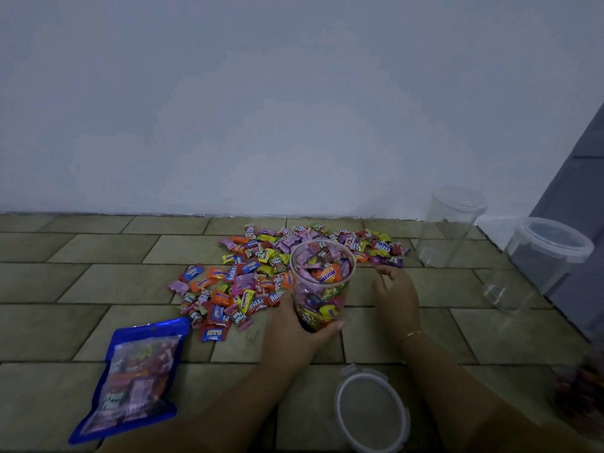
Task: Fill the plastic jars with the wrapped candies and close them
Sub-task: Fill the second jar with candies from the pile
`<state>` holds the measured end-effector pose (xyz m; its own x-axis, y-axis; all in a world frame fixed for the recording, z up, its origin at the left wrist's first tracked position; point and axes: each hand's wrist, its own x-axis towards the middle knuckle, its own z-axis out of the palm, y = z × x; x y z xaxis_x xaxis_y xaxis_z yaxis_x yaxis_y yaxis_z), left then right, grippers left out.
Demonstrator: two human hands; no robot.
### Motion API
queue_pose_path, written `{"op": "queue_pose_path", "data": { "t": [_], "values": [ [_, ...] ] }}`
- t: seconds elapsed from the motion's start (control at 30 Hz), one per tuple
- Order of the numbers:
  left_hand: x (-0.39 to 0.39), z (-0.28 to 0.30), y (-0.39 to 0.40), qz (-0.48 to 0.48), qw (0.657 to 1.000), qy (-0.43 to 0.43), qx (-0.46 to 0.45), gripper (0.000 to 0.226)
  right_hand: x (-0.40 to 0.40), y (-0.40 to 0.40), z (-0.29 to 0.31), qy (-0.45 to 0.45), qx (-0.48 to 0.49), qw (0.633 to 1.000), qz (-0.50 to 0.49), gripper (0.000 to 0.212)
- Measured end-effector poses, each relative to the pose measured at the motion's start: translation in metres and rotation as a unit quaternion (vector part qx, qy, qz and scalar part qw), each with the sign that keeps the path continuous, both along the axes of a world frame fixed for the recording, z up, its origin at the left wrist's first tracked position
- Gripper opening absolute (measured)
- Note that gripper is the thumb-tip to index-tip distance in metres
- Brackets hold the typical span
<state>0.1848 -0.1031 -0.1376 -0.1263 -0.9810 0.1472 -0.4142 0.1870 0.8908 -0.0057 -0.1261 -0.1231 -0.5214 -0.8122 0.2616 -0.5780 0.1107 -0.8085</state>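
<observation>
An open clear plastic jar (322,286) stands upright on the tiled floor (98,282), filled with wrapped candies nearly to its rim. The left hand (294,328) grips the lower part of this jar, thumb curled round the near side and fingers wrapped behind it. The right hand (397,295) rests on the floor just right of the jar, apart from it, fingers loosely curled and holding nothing that can be seen; a thin bracelet (410,335) sits on its wrist. A loose pile of wrapped candies (248,279) spreads over the floor to the left of and behind the jar, reaching towards the white wall (294,109). A blue candy bag (134,377), partly full, lies flat on the floor at near left. A round translucent lid (372,413) lies on the floor in the near foreground, between the two forearms. Two further clear jars, lids on and empty, stand at right: one (449,227) by the wall, the other (539,263) nearer and further right
</observation>
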Motion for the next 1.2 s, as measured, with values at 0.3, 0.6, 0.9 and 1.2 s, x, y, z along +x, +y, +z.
{"op": "queue_pose_path", "data": {
  "t": [0.3, 0.6, 0.9, 1.2],
  "values": [
    [0.001, 0.001, -0.002, 0.0, 1.0, 0.004, 0.016, 0.087, -0.034, -0.043, -0.008, 0.264, 0.182, 0.945, 0.069, 0.065],
    [0.0, 0.0, -0.005, 0.0, 1.0, -0.008, 0.011, 0.098, -0.057, -0.078, -0.01, 0.289, 0.32, 0.898, 0.091, 0.078],
    [-0.002, 0.0, -0.005, -0.003, 1.0, -0.005, 0.014, 0.096, -0.033, -0.06, -0.029, 0.236, 0.083, 0.967, 0.041, 0.017],
    [-0.002, -0.001, -0.003, 0.008, 1.0, 0.007, 0.016, 0.092, -0.026, -0.03, -0.021, 0.131, 0.066, 0.989, 0.029, 0.013]
  ]
}}
